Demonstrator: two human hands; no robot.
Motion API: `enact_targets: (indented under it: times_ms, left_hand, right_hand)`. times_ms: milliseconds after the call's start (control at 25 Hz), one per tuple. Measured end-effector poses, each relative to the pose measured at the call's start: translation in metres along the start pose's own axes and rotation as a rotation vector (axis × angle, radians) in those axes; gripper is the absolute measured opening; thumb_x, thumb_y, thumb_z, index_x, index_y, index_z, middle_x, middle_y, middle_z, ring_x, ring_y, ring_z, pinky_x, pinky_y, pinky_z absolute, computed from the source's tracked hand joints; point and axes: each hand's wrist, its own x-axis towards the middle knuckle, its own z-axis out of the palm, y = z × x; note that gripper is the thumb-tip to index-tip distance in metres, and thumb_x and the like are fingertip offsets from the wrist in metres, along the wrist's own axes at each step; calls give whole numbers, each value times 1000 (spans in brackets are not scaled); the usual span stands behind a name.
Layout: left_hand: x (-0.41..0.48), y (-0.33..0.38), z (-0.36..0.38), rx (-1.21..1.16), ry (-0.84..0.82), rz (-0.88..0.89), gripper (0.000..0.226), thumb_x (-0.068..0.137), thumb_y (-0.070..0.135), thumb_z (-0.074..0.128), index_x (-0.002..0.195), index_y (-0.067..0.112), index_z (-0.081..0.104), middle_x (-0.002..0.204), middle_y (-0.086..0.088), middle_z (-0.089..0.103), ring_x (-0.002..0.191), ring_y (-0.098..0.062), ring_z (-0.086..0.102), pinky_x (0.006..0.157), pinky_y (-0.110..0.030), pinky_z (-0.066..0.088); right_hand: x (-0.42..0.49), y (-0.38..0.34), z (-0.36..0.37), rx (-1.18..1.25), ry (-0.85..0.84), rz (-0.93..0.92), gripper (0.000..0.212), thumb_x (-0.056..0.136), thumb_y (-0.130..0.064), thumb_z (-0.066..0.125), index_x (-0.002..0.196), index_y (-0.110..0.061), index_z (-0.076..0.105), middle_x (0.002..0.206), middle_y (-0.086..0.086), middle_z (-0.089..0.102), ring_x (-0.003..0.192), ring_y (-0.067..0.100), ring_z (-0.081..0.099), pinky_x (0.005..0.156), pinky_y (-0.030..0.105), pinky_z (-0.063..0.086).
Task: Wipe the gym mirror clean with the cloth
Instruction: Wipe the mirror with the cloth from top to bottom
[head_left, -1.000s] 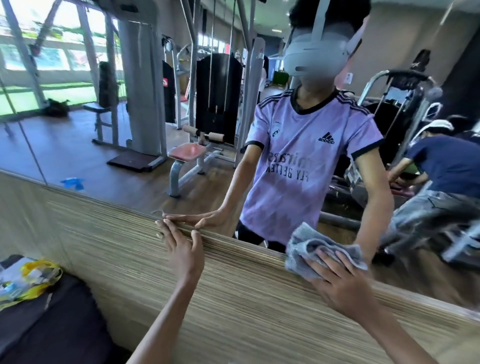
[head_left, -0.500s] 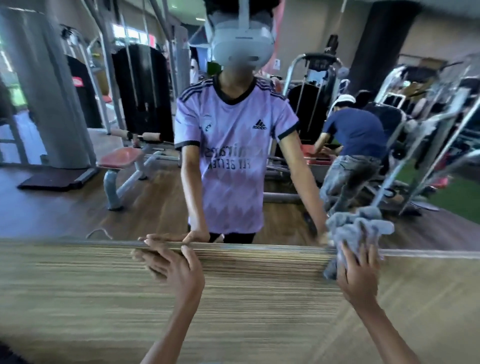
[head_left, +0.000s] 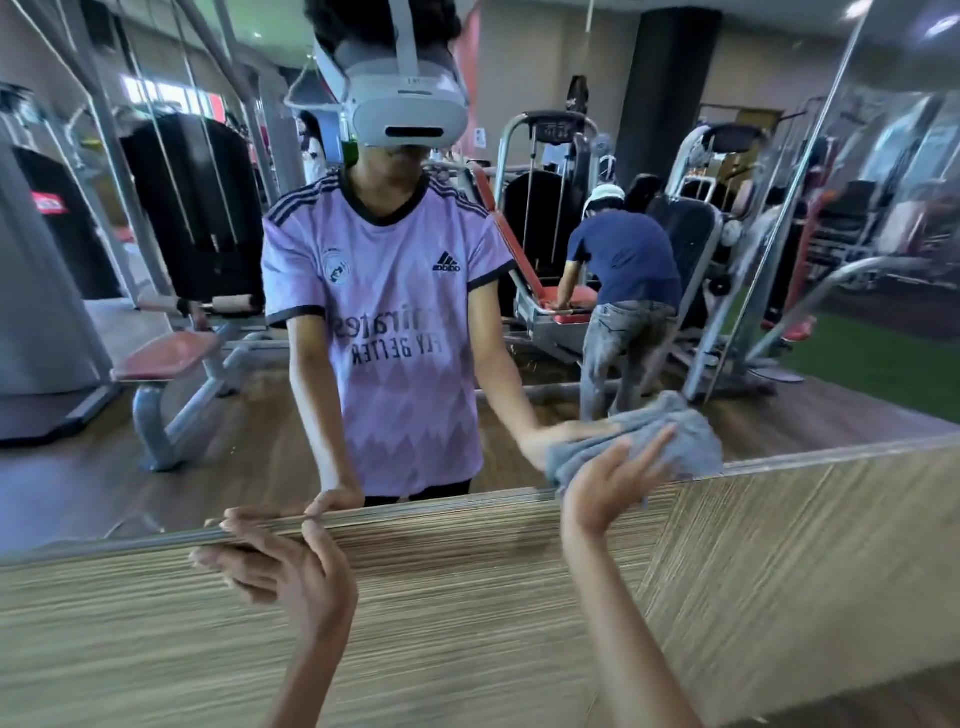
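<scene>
Large wall mirror (head_left: 249, 447): fills the upper part of the view and reflects the gym floor, weight machines, the person cleaning in a lilac short-sleeved jersey (head_left: 395, 332), and a second person in a navy shirt (head_left: 628, 260) bent over a red-padded machine.

Striped wood-grain wall panel (head_left: 467, 597): runs beneath the glass. Its top edge meets the mirror's lower border. A diagonal seam shows at the right, where half a second earlier the panel looked unbroken.

Crumpled grey terry cloth (head_left: 670, 441): lies against the lower right of the glass, just above the panel's top edge. Half a second earlier it was bunched lower and hung partly over that edge. It now sits higher and spreads wider across the glass.

Right hand (head_left: 602, 483): the palm faces the mirror and the fingers (head_left: 660, 441) are straight and splayed. They press the cloth flat to the glass rather than closing round it. The hand leans up and to the right, whereas before it pointed nearly straight up.

Left hand (head_left: 280, 564): grasps nothing. Its fingertips (head_left: 244, 517) touch the panel's top edge at lower left, well apart from the cloth. The fingers are loosely bent, more curled than a second ago, when they lay nearly flat. The place of contact is about the same as before.
</scene>
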Motion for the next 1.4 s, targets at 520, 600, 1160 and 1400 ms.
enact_targets:
  times_ms: [520,600,1160,1400]
  left_hand:
    - [0,3,-23,38,-77,85,90,91,52,35,157,8,-8,163,-17,-18,151,-27,-17,120,-47,-5]
    - [1,3,-27,72,-96,115,92,90,57,32,157,6,-6,164,-15,-16,151,-26,-17,121,-46,-4]
    - [-2,-18,-46,214,-177,279,87,90,58,29,158,14,-3,166,-8,-15,150,-15,-22,120,-48,-4]
    - [-2,-30,-54,211,-163,292,77,93,46,30,158,11,8,166,-6,-5,152,-12,-13,118,-46,4]
  right_hand:
    - [27,-10,15,210,223,248,58,106,-36,30,155,-7,23,163,19,9,150,32,12,123,44,13]
    - [1,-34,32,310,286,388,52,107,-26,33,154,-5,24,163,19,12,149,32,15,122,41,16]
    - [6,-42,28,36,140,-129,55,107,-39,21,151,-10,33,159,26,21,149,40,11,121,38,1]
    - [-182,-57,77,-186,-477,-1309,56,97,-24,50,150,-31,35,165,0,12,152,33,4,120,58,10]
